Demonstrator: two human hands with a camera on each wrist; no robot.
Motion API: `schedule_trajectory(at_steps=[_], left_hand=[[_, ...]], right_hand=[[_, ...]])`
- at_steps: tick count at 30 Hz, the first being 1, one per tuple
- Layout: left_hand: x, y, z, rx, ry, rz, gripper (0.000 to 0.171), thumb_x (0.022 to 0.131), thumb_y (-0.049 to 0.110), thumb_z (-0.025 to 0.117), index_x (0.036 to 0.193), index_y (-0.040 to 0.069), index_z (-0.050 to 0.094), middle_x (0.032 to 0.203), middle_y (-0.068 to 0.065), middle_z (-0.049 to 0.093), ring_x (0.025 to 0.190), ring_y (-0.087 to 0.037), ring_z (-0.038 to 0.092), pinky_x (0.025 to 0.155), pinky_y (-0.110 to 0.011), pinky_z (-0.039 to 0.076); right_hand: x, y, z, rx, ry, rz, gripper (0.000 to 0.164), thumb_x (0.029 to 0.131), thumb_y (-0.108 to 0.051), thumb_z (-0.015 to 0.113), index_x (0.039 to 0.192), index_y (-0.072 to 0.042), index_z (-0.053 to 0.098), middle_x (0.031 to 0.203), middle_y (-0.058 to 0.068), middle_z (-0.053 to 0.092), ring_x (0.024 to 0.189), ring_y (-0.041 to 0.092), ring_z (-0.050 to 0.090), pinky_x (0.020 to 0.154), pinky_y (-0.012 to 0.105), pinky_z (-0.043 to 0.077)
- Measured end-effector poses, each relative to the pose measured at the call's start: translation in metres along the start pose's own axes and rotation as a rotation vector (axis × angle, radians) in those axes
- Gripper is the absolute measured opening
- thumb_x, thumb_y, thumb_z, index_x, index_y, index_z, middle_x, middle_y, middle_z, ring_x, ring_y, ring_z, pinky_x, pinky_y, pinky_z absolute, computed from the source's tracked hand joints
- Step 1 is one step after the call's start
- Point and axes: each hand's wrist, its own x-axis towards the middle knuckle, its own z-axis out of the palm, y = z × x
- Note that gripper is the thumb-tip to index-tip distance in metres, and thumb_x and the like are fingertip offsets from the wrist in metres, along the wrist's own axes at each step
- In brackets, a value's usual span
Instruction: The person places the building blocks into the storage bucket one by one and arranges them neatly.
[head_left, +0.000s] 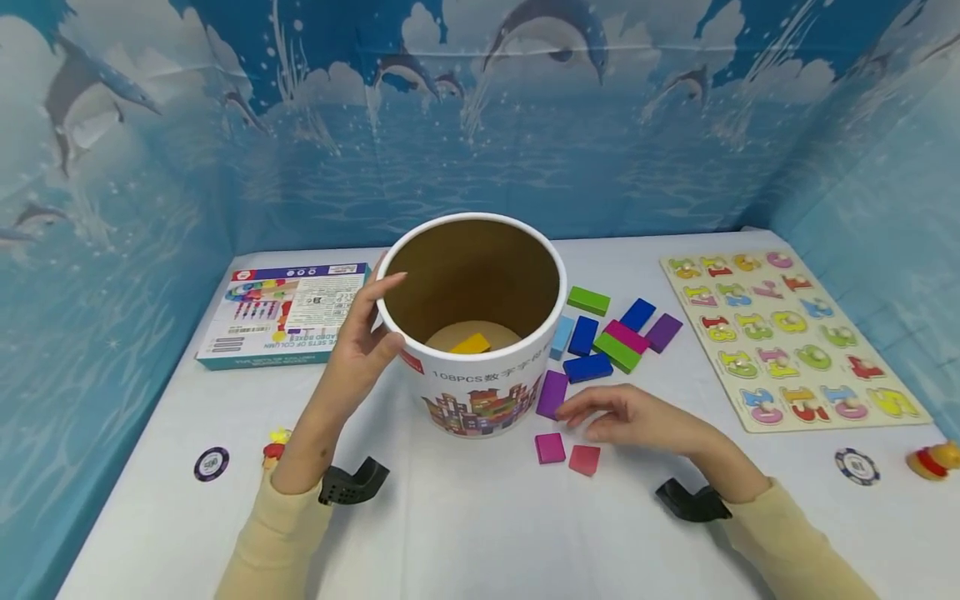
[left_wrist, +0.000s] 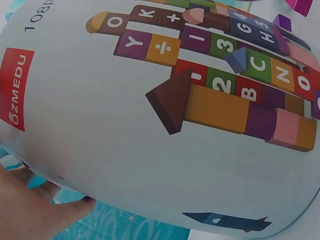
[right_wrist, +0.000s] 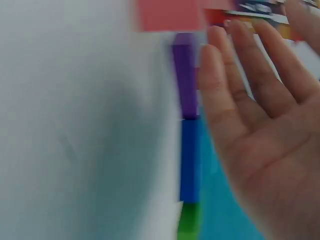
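Note:
A large white bucket (head_left: 480, 392) printed with colourful blocks stands on the table, one yellow block (head_left: 471, 343) lying inside. My left hand (head_left: 358, 350) grips its rim on the left side, with the index finger reaching over the opening and the thumb at the front edge. In the left wrist view, the bucket's printed wall (left_wrist: 125, 135) fills most of the picture. To the right of the bucket, my right hand (head_left: 637, 419) has loosely bent fingers and holds nothing. Its fingertips are beside a purple block (head_left: 552, 394), above a magenta block (head_left: 550, 448) and a pinkish-red block (head_left: 585, 460).
Several blue, green and purple blocks (head_left: 588, 367) lie scattered right of the bucket. A number puzzle board (head_left: 810, 342) is at the right, a flat toy box (head_left: 277, 321) at the left. Round chips (head_left: 212, 464) and small duck-like figures (head_left: 933, 460) lie near both sides.

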Motion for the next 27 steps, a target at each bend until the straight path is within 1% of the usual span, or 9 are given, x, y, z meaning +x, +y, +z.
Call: schedule_trajectory(at_steps=[4,7,9,12,15,18,21,24,27], left_hand=[[0.0,0.001,0.0,0.003,0.005,0.007,0.063,0.082,0.04,0.058,0.135,0.015,0.034,0.147,-0.001,0.012,0.133,-0.019,0.012,0.099,-0.054,0.025],[0.001,0.002,0.0,0.017,0.012,0.004,0.062,0.083,0.04,0.058,0.135,0.015,0.034,0.148,0.001,0.011,0.134,-0.019,0.011,0.099,-0.053,0.026],[0.0,0.002,-0.001,0.016,0.011,-0.006,0.061,0.083,0.039,0.058,0.135,0.016,0.034,0.148,0.001,0.012,0.133,-0.019,0.013,0.098,-0.05,0.029],[0.0,0.001,0.0,0.011,0.012,-0.016,0.06,0.083,0.038,0.058,0.135,0.017,0.035,0.147,0.001,0.014,0.132,-0.02,0.015,0.097,-0.047,0.033],[0.001,0.001,0.0,0.009,0.012,-0.01,0.061,0.083,0.039,0.058,0.135,0.017,0.034,0.147,0.001,0.013,0.132,-0.02,0.014,0.097,-0.048,0.032],[0.001,0.001,0.001,0.001,0.007,-0.006,0.061,0.083,0.038,0.058,0.135,0.016,0.034,0.147,0.0,0.013,0.132,-0.02,0.014,0.098,-0.053,0.028],[0.001,0.001,0.001,0.006,0.005,-0.006,0.061,0.083,0.038,0.058,0.135,0.016,0.034,0.147,0.0,0.014,0.132,-0.019,0.014,0.097,-0.057,0.025],[0.001,0.002,0.001,0.02,0.01,-0.004,0.061,0.083,0.038,0.058,0.134,0.015,0.034,0.147,0.0,0.013,0.133,-0.019,0.012,0.098,-0.058,0.024],[0.0,0.002,0.0,0.025,0.012,-0.008,0.06,0.084,0.038,0.058,0.134,0.016,0.034,0.147,0.002,0.012,0.134,-0.018,0.011,0.098,-0.056,0.025]], right_hand=[[-0.008,0.008,0.016,-0.203,-0.003,0.14,0.045,0.077,-0.023,0.069,0.118,-0.014,0.054,0.106,0.0,0.056,0.096,0.016,0.051,0.077,0.025,0.048],[-0.009,0.008,0.023,-0.35,0.023,0.177,0.046,0.072,-0.033,0.073,0.112,-0.019,0.055,0.096,-0.007,0.053,0.09,0.012,0.048,0.076,0.022,0.046],[-0.009,0.007,0.027,-0.424,0.037,0.173,0.043,0.071,-0.035,0.073,0.108,-0.021,0.057,0.094,-0.01,0.052,0.089,0.01,0.047,0.076,0.022,0.046],[-0.008,0.009,0.028,-0.472,0.056,0.159,0.035,0.071,-0.036,0.073,0.101,-0.025,0.059,0.092,-0.013,0.052,0.086,0.009,0.048,0.073,0.022,0.047],[-0.01,0.012,0.024,-0.443,0.052,0.121,0.03,0.073,-0.036,0.071,0.099,-0.027,0.061,0.093,-0.015,0.055,0.085,0.009,0.049,0.071,0.023,0.047],[-0.014,0.007,0.015,-0.326,-0.001,0.035,0.029,0.076,-0.03,0.07,0.104,-0.024,0.061,0.098,-0.011,0.057,0.085,0.01,0.051,0.07,0.025,0.048],[-0.017,-0.011,0.0,-0.146,-0.1,-0.143,0.032,0.08,-0.009,0.065,0.111,-0.014,0.058,0.104,-0.001,0.056,0.09,0.014,0.051,0.072,0.029,0.049],[-0.012,-0.044,-0.02,0.003,-0.197,-0.366,0.04,0.078,0.008,0.059,0.116,-0.004,0.054,0.109,0.009,0.053,0.098,0.02,0.048,0.078,0.033,0.048],[0.002,-0.088,-0.039,0.073,-0.221,-0.532,0.038,0.081,0.008,0.056,0.118,0.003,0.05,0.111,0.014,0.051,0.099,0.024,0.048,0.075,0.034,0.049]])
